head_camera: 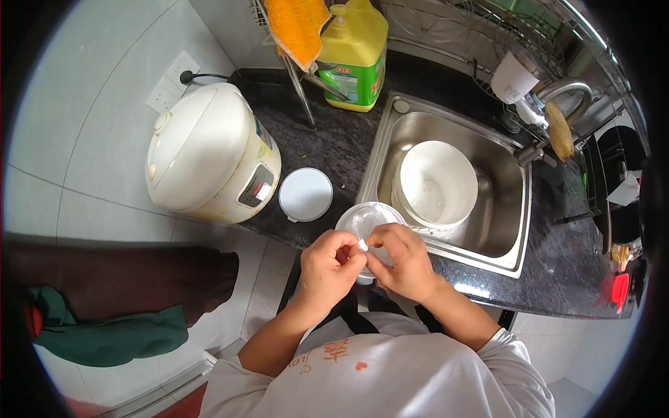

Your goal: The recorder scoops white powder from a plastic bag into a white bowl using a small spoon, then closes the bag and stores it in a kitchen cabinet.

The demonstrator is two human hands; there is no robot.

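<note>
My left hand [334, 264] and my right hand [400, 256] meet in front of the counter, fingertips pinching a small twisted white end of what looks like a clear plastic bag [362, 244]. Beneath them, at the counter edge by the sink, a round white tub [345, 217] holds clear plastic film or a bag; my hands hide part of it. Left of the tub, a round white lid [306, 194] lies flat on the dark counter. A larger white bucket [438, 183] stands upright inside the steel sink [499, 245].
A white rice cooker [209, 157] stands at the left. Behind are a yellow pump jug [355, 57] and an orange cloth [298, 28] hanging from a metal rack. A faucet [533, 151] rises behind the sink; a red-headed utensil [620, 292] lies far right.
</note>
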